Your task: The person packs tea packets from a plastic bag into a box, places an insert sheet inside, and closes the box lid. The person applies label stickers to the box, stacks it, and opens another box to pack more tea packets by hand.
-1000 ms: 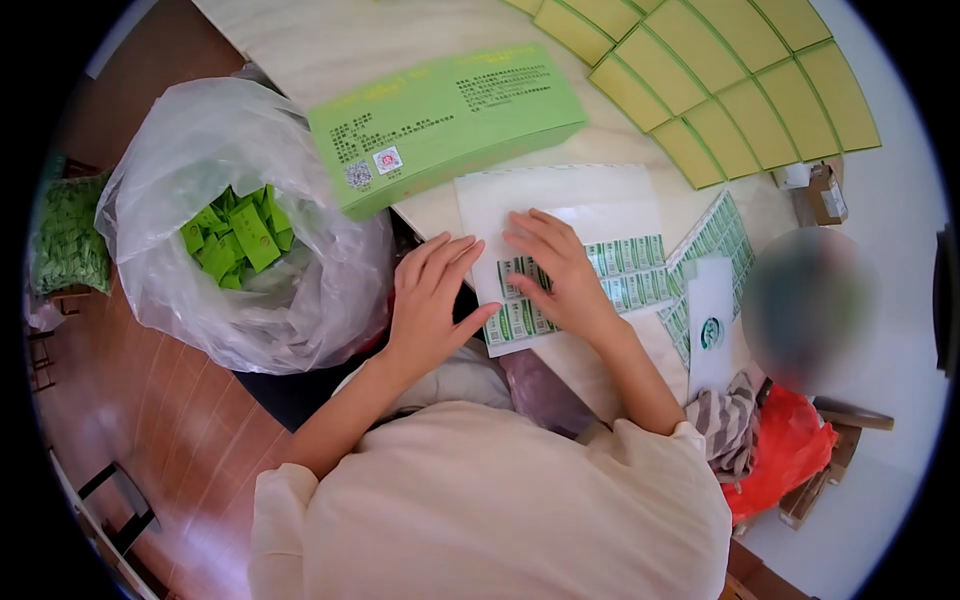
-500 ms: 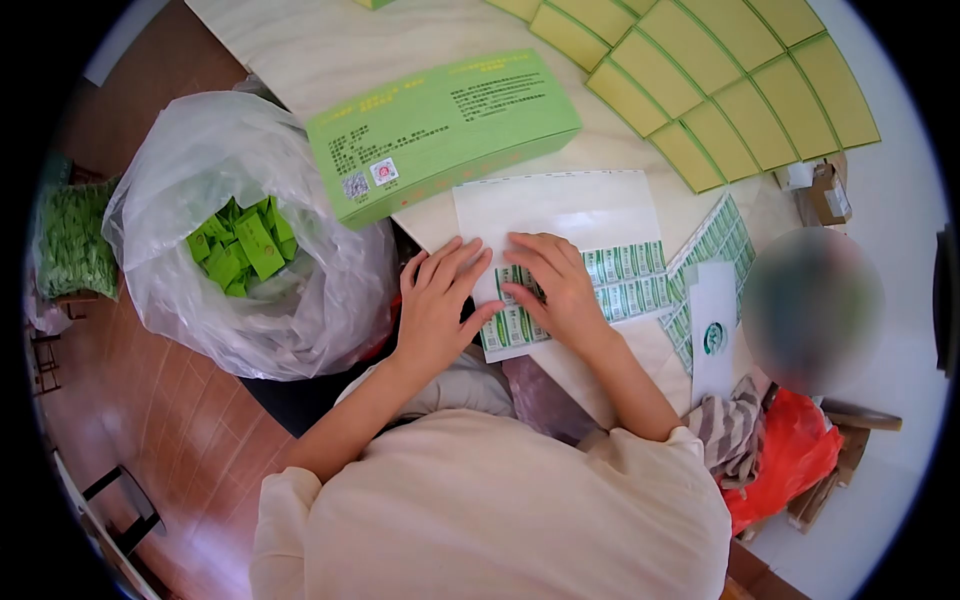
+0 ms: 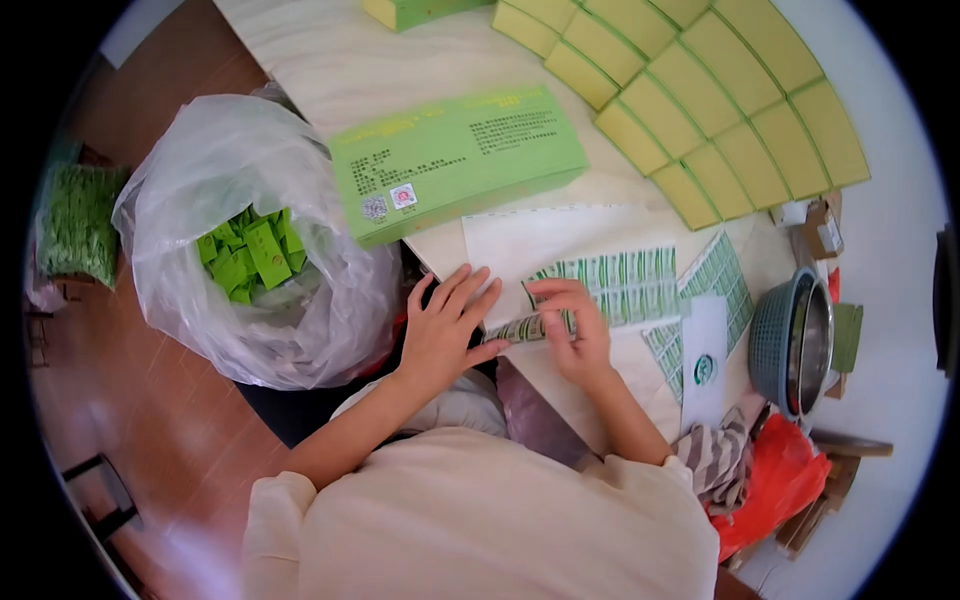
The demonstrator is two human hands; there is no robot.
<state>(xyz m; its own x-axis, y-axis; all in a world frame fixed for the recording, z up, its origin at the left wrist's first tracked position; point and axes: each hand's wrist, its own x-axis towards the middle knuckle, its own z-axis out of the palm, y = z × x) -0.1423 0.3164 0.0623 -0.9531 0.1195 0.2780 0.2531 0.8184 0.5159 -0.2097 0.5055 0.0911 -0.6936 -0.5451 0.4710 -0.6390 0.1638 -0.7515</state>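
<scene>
A sheet of green-and-white stickers lies at the table's front edge, its strip of labels lifted and bent near my hands, over white backing paper. My left hand rests with spread fingers on the left edge of the backing. Over the stickers, my right hand has its thumb and fingers bent close together at the raised part of the sheet; what they pinch is too small to make out. A large green box with printed text lies behind both hands.
At left stands a clear plastic bag with green packets. Rows of green-edged boxes fill the back right. More sticker sheets, a white card, nested basins and a red bag are at right.
My right hand has lifted off the sheet, its fingers drawing together, and the sticker layer has come up and bent. Basins now show at right. The view has shifted slightly.
</scene>
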